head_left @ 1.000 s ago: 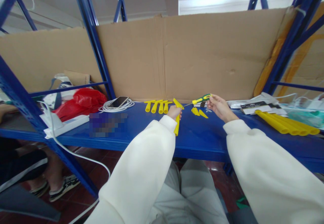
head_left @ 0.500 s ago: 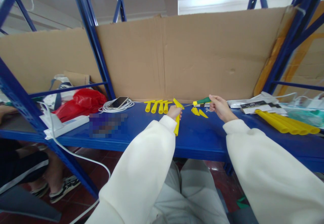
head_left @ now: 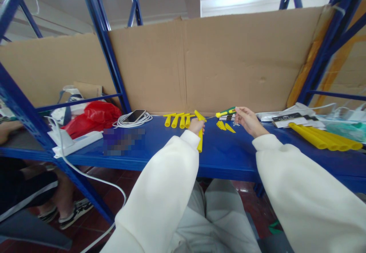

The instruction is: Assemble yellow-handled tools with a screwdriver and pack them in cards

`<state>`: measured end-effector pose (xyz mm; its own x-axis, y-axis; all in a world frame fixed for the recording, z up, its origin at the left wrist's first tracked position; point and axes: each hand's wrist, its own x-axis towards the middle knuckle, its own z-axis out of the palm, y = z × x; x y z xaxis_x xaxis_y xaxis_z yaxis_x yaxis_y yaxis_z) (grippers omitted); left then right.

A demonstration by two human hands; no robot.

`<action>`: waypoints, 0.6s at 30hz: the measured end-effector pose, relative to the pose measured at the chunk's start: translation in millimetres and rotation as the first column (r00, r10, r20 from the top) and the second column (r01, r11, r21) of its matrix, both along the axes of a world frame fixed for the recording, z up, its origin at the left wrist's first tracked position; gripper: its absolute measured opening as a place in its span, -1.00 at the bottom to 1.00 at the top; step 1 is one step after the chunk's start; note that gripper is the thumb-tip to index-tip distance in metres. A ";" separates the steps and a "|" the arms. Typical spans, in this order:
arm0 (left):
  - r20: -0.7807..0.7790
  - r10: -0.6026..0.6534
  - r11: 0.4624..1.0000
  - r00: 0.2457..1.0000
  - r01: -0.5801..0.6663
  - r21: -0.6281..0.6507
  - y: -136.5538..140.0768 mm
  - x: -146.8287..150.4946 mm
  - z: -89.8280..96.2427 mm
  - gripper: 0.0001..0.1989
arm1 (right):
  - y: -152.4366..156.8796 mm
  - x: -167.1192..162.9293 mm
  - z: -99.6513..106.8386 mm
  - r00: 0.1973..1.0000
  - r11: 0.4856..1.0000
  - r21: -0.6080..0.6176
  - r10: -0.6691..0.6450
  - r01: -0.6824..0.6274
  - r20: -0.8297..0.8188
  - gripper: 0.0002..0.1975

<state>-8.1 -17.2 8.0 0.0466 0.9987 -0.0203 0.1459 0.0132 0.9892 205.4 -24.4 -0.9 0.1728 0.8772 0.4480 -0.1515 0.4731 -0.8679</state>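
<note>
From the head view, we had both hands out over the blue shelf (head_left: 225, 157), and both were busy! The left hand (head_left: 196, 126) was closed around a yellow tubular piece (head_left: 200, 144), held up near the middle, its lower end pointing towards us. Over on the right — the right hand (head_left: 246, 120) gripped the green-and-yellow screwdriver (head_left: 225, 112) by the end of its handle, the thin shaft reaching left to the yellow piece, though we couldn't tell whether its tip sat inside. Just left of the action we counted four similar yellow pieces (head_left: 182, 122) in a row; below the screwdriver lay small flat yellow parts (head_left: 221, 125). Far right — longer yellow tubes (head_left: 328, 140), side by side. Behind it all, we saw cardboard (head_left: 243, 62) standing upright.
</note>
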 end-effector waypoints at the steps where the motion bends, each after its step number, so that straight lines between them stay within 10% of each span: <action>1: 0.001 0.000 1.000 1.000 0.000 0.002 -0.2 0.1 0.1 -0.83 | 0.9 0.4 -0.2 1.000 1.000 -0.006 -0.010 0.010 0.000 -0.60; 18: 0.013 0.025 0.999 1.000 -0.025 0.021 0.4 -0.3 -0.8 -0.89 | -3.7 -1.5 1.5 0.998 0.998 -0.039 0.054 -0.053 0.027 -0.64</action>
<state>-8.4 -16.8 7.2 0.0220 0.9998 0.0010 0.1335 -0.0039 0.9910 203.9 -28.1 0.5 0.1126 0.9013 0.4183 -0.1511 0.4316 -0.8893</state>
